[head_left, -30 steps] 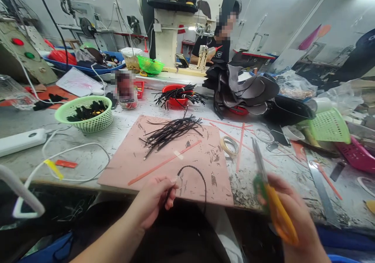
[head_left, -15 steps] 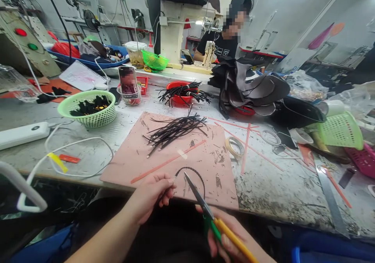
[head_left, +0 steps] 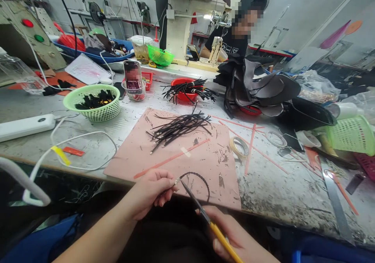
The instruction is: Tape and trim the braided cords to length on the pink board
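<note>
My left hand (head_left: 159, 188) is closed in a pinch on a thin black braided cord (head_left: 202, 176), near a pale end piece. The cord arcs to the right over a pinkish board (head_left: 129, 157) and drops past its front edge. My right hand (head_left: 227, 231) grips scissors (head_left: 215, 228) with a yellow handle. Their blades point up and left, with the tips at the cord beside my left fingertips. A pile of black cords (head_left: 181, 130) lies on the board behind, along with a pink strip (head_left: 170, 159).
On the left are a green basket (head_left: 108, 112) of black pieces, a white cable (head_left: 88, 169) and a phone (head_left: 133, 75) in a cup. Behind the board sits a red bowl (head_left: 187, 95) with bundled cords. Tape (head_left: 238, 148), dark stacked pieces (head_left: 260, 83) and a steel ruler (head_left: 336, 204) are rightward. A person sits across.
The scissors' tips have moved left to the cord at my left fingertips, and the blades look closer together. The whole view has shifted slightly.
</note>
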### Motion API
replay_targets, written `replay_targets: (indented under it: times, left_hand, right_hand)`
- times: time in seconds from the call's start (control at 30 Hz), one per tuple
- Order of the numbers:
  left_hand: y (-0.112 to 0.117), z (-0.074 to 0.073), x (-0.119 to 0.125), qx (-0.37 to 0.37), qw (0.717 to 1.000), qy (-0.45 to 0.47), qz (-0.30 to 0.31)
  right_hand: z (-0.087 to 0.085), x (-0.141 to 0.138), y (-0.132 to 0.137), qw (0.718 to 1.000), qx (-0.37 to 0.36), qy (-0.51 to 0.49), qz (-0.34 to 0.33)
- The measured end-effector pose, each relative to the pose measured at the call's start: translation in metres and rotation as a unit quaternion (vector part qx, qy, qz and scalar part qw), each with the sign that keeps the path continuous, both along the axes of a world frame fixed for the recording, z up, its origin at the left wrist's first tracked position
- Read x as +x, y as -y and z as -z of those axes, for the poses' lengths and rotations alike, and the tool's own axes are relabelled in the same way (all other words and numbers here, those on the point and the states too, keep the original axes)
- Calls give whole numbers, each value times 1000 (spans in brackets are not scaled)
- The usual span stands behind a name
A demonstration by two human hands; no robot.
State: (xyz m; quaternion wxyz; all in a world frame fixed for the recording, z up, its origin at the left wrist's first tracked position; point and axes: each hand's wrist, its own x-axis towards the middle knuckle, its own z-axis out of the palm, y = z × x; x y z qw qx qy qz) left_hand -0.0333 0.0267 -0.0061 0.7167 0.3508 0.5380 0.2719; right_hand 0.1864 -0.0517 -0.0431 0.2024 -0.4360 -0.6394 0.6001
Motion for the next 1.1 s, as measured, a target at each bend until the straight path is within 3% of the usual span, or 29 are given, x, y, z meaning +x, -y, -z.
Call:
replay_targets:
  times: [0.2,0.5,0.7,0.93,1.1]
  left_hand:
    - [2,0,2,0,1000,9,17]
    - [-6,-3,5,9,1000,22,8]
    - [-21,-9,12,20,999,22,-13]
    - [-52,3,21,62,996,38,-44]
    - [-61,18,25,63,995,27,-69]
  right_hand:
    - [-16,-8,-7,998,52,22,-6]
    - [-2,-7,-7,997,69,15,29]
    - [-3,-6,-23,995,91,-8,32]
    - [-15,-8,-51,993,-23,-21,110]
    - [-12,-14,-63,981,-92,-65,157]
